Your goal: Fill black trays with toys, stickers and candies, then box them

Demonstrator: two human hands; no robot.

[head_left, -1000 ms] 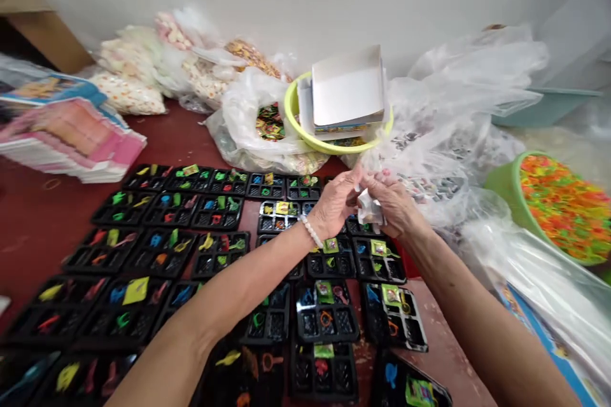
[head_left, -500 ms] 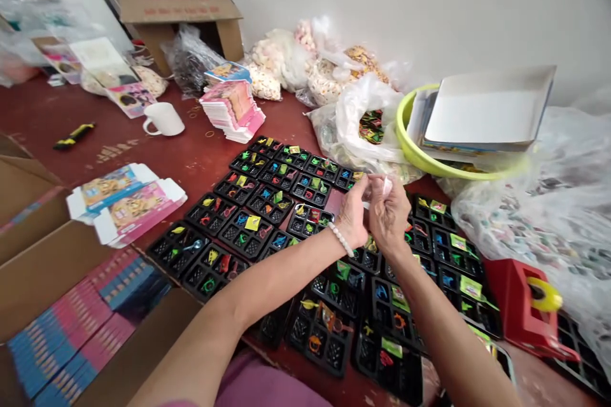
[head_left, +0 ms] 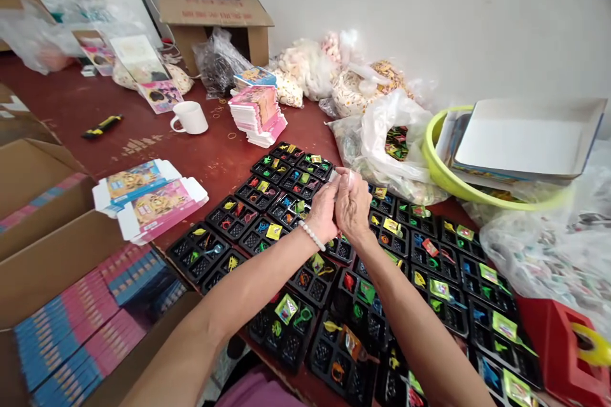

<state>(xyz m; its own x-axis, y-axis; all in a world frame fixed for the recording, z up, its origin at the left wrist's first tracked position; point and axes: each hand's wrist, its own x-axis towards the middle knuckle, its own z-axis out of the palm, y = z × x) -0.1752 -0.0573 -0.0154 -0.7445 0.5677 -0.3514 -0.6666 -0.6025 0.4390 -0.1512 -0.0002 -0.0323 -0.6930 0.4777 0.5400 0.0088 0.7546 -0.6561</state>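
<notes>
My left hand, with a pale bead bracelet at the wrist, is pressed against my right hand. Both are closed, fingers curled together above the black compartment trays. A small whitish bit shows at the fingertips; its kind is too blurred to make out. Below and around the hands, the trays hold small coloured plastic pieces and shiny little packets, such as a green packet and a yellow packet. The trays directly beneath my hands and forearms are partly hidden.
Behind the trays are an open plastic bag of small packets and a lime-green basin holding cartons. A red tape dispenser stands at right. Leftward are a white mug, stacked pink cards, flattened boxes and a cutter.
My view has swung, so the table's things sit further right in it. My hands have moved left over the trays and come closer together, still closed.
</notes>
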